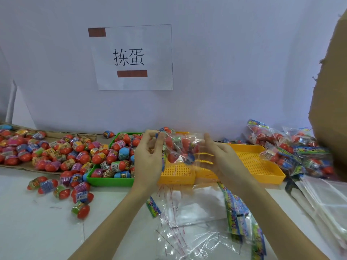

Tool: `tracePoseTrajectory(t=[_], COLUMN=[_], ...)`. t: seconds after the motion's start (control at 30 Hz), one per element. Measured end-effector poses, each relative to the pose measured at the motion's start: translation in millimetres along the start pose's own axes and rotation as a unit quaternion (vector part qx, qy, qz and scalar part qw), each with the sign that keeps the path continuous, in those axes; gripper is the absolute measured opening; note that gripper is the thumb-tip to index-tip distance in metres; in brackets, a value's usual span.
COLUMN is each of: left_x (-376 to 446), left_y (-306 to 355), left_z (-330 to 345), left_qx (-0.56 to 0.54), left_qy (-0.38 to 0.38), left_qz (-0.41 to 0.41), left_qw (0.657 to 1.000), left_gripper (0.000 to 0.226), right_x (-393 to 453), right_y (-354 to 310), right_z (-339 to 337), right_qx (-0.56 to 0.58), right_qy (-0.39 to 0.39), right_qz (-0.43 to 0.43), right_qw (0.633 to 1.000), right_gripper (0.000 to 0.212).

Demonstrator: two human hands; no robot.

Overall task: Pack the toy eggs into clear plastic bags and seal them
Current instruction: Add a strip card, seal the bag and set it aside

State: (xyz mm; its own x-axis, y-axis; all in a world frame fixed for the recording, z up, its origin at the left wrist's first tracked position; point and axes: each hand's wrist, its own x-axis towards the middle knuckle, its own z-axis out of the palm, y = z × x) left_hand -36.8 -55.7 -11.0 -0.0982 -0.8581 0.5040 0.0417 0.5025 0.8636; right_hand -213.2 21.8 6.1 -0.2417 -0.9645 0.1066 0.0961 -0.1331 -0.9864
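Hanging above the yellow trays [262,162], a clear plastic bag [180,149] filled with red toy eggs is held up between both hands. Its left end is pinched by the curled fingers of the left hand [150,152]; the right hand [219,156] is set against the bag's right side with fingers bent, though how firmly the film is gripped cannot be told through the blur. The eggs inside are smeared and cannot be counted. Behind the left hand a green tray [107,180] of loose eggs is partly hidden, and more eggs [62,192] are scattered on the white bench [37,231] to the left. Empty bags [187,212] lie below the wrists, cut off at the lower edge. Filled bags [293,152] are heaped at the right, partly covered by a cardboard sheet [330,91].
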Motion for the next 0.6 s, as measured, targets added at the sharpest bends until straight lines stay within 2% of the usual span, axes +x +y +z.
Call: tracePoseTrajectory(t=[0.07,0.13,0.17,0.27,0.4,0.5,0.6], left_x=[4.5,7.2,7.7,8.7,5.7,0.5,3.0], left_y=[-1.3,-2.7,-3.1,-1.7,-0.2,-3.2,-8.0], left_z=[-4.4,-7.1,-7.3,-5.3,-1.6,2.1,0.1], left_qx=[-0.007,-0.011,-0.015,-0.037,-0.041,-0.044,-0.077], left_qy=[0.025,0.042,0.044,0.022,-0.074,-0.091,-0.079], left_qz=[-0.017,-0.025,-0.028,-0.057,-0.101,-0.073,-0.076], left_qw=[1.000,0.999,0.999,0.997,0.991,0.992,0.991], left_gripper=[0.026,0.026,0.027,0.035,0.056,0.039,0.029], right_x=[-0.2,-1.9,-1.9,0.2,4.4,4.2,3.7], right_y=[1.7,5.6,7.4,10.8,9.1,6.7,5.1], right_z=[-6.1,-10.5,-11.3,-10.5,-17.1,-22.4,-26.7], right_qx=[-0.040,-0.085,-0.088,-0.045,-0.001,0.048,-0.002], right_qy=[-0.069,-0.124,-0.126,-0.079,-0.008,-0.004,-0.016], right_qz=[0.036,0.046,0.040,0.009,-0.018,-0.005,-0.010], right_qw=[0.996,0.988,0.987,0.996,1.000,0.999,1.000], right_gripper=[0.052,0.044,0.037,0.024,0.021,0.021,0.020])
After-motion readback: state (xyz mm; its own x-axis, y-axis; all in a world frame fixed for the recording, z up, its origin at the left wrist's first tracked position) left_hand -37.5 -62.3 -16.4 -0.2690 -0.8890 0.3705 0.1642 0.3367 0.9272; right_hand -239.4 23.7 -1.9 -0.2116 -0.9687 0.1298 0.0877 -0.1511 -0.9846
